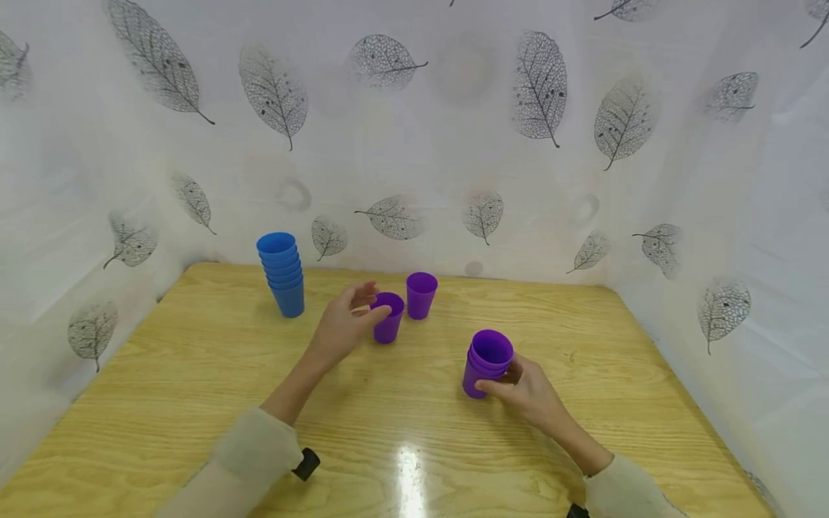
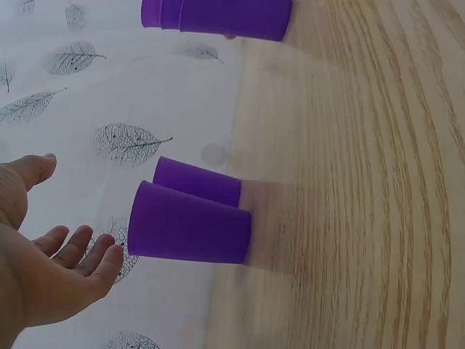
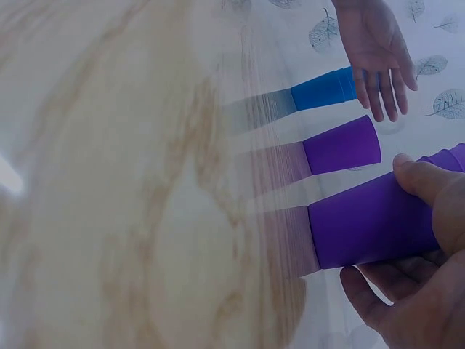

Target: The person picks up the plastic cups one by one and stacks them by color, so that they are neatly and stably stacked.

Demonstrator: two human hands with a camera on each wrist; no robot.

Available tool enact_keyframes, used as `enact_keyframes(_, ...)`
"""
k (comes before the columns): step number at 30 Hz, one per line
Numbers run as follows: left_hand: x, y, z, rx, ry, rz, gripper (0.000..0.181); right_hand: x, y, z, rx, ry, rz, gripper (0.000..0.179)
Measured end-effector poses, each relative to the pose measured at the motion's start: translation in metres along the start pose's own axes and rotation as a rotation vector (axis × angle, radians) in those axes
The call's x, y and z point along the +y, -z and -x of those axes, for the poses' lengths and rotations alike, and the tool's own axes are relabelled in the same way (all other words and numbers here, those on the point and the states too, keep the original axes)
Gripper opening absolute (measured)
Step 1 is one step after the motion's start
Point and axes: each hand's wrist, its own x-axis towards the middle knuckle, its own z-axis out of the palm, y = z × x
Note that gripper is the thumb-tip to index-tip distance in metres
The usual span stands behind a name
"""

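My right hand [image 1: 534,396] grips a stack of nested purple cups [image 1: 479,370] from its right side, thumb in front and the other fingers behind. These cups [image 3: 367,222] stand upright on the table. My left hand [image 1: 340,327] hovers beside a single purple cup [image 1: 387,329], its thumb overlapping the rim in the head view. In the left wrist view, the fingers of the left hand [image 2: 58,273] are spread and relaxed near the cup's mouth, with nothing held. Another single purple cup [image 1: 421,298] stands just behind, to the right.
A tall stack of blue cups [image 1: 287,295] stands at the back left of the wooden table [image 1: 363,424]. A white sheet with a leaf print [image 1: 414,165] hangs along the table's back and both sides.
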Motion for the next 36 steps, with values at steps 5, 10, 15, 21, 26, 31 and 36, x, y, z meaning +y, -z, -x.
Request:
enact_keyframes(5, -0.009, 0.009, -0.002, 0.011, 0.014, -0.006, 0.062, 0.0, 0.0, 0.0, 0.003, -0.001, 0.006, 0.053)
enact_keyframes(10, -0.019, 0.015, -0.004, 0.016, 0.027, -0.039, 0.065, 0.002, 0.001, 0.0, 0.002, 0.004, 0.011, 0.054)
enact_keyframes(15, -0.029, 0.017, -0.006, -0.01, 0.039, -0.063, 0.072, 0.003, 0.001, 0.0, 0.003, 0.006, 0.003, 0.053)
enact_keyframes(21, -0.04, 0.01, -0.014, -0.064, 0.076, -0.076, 0.08, 0.002, 0.001, 0.0, 0.005, 0.003, 0.011, 0.053)
enact_keyframes(26, -0.043, 0.0, -0.02, -0.088, 0.091, -0.066, 0.084, 0.001, 0.001, 0.0, 0.0, 0.001, 0.018, 0.053)
enact_keyframes(31, -0.044, -0.009, -0.024, -0.091, 0.112, -0.038, 0.089, 0.002, 0.001, 0.0, 0.0, 0.003, 0.023, 0.053)
enact_keyframes(36, -0.047, -0.015, -0.026, -0.081, 0.142, -0.013, 0.09, 0.002, 0.002, 0.0, -0.003, 0.015, 0.032, 0.053)
